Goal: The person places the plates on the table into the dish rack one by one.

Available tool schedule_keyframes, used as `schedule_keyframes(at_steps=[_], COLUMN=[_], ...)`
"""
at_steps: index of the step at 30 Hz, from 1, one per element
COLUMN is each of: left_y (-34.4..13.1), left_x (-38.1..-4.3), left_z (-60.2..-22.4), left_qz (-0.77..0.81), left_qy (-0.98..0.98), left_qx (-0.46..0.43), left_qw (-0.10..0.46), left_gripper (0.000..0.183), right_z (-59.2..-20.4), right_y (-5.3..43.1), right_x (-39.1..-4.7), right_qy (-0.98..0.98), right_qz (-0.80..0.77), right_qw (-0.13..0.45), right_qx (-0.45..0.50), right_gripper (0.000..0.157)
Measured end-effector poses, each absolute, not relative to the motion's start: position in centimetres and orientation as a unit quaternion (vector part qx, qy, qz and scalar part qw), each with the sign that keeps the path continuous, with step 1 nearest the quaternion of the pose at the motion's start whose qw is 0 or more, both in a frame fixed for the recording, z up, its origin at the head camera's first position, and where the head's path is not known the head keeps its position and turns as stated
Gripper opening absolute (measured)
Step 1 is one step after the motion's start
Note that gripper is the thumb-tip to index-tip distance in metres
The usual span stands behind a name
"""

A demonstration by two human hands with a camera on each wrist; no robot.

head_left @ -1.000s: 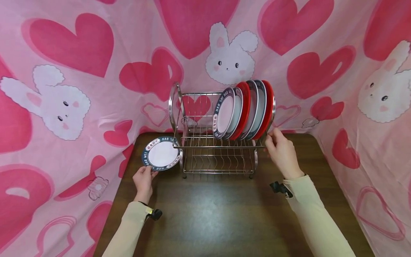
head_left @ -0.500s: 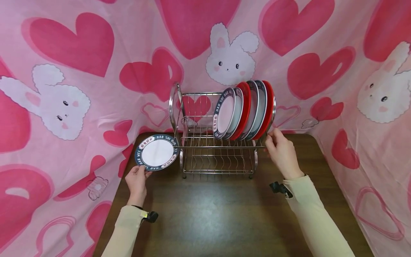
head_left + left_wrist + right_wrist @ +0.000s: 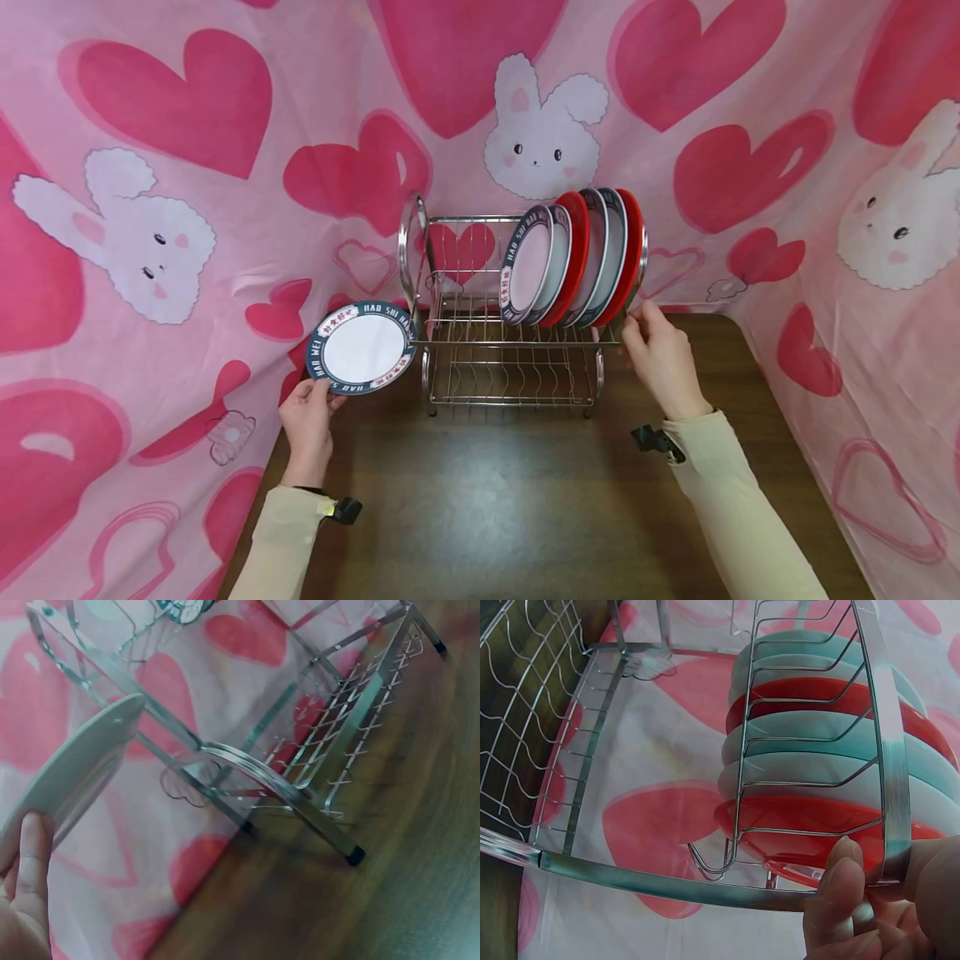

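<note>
In the head view my left hand (image 3: 307, 429) pinches the near rim of a white plate (image 3: 363, 348) with a dark blue lettered border. The plate is tilted beside the left end of the metal dish rack (image 3: 517, 342), overlapping its frame. From the left wrist, the plate (image 3: 79, 769) shows nearly edge-on, with one finger laid against it. My right hand (image 3: 663, 358) grips the front right corner of the rack's upper tier, its thumb and fingers around the metal bar (image 3: 896, 802). Several plates (image 3: 528, 267), white-and-blue and red, stand on edge in the upper tier's right half.
The rack's lower tier (image 3: 517, 402) holds no plates. The rack stands at the back of a dark wooden table (image 3: 480, 500). Pink cloth (image 3: 457, 83) with hearts and rabbits hangs behind and at both sides.
My left hand has moved left and slightly up with the plate, whose face shows more fully. My right hand has stayed at the rack's corner. The plates in the rack have not moved.
</note>
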State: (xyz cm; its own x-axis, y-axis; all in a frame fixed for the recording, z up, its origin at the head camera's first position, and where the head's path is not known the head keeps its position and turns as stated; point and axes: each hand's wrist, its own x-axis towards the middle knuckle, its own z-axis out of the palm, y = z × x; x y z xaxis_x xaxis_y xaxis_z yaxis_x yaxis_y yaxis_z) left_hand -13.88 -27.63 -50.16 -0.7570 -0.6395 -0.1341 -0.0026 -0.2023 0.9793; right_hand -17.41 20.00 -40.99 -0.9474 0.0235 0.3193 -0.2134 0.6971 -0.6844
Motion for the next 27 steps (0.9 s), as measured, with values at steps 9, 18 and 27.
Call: schedule_keyframes(at_steps=[9,18,27], left_y=[-27.6,-28.0,-28.0], left_x=[-13.3,-12.1,-10.5], left_z=[-47.6,-44.9,-42.1], left_qz=[-0.733,-0.746,-0.763], left_qy=[-0.59,-0.568,-0.546], left_qx=[0.246,0.23,0.224], left_qw=[0.233,0.26,0.262], left_gripper=[0.014,0.016,0.021], right_z=[-40.9,-41.1,-41.1], right_y=[20.0,19.9,20.1], right_x=[-17.5,-17.5,-17.4], right_qy=[-0.907,-0.907,-0.906], right_qz=[0.388,0.389,0.389], right_qw=[0.156,0.154,0.154], right_qx=[0.053,0.054,0.056], right_gripper=[0.015,0.015,0.016])
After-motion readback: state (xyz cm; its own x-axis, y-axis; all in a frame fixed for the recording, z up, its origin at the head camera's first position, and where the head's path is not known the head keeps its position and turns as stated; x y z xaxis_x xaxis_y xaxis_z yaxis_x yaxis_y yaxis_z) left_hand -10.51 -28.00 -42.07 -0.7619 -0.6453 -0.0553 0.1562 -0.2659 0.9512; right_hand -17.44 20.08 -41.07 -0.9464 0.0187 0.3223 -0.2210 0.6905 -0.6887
